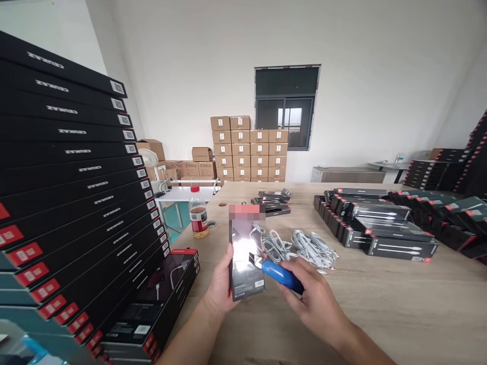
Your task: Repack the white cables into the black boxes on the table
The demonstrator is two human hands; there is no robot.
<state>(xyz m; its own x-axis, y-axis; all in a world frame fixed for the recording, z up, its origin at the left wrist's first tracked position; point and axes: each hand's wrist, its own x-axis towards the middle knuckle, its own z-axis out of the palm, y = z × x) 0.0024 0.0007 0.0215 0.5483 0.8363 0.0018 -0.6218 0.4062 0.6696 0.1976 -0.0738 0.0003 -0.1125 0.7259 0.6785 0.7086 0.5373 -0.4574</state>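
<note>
My left hand grips a black cable box by its lower left edge, holding it upright and tilted above the table. Bright glare covers the middle of the box, and its top is blurred out. In my right hand is a blue-handled tool with a short, flat metal tip. The tip is at the right part of the box's face; whether it touches cannot be made out. Just behind the hands lie bundled white cables on the wooden table.
A tall stack of black boxes rises at the left, with lower boxes beside it. Several cable boxes fill the right side. A small pile of boxes and a red-capped bottle stand farther back. Cartons line the wall.
</note>
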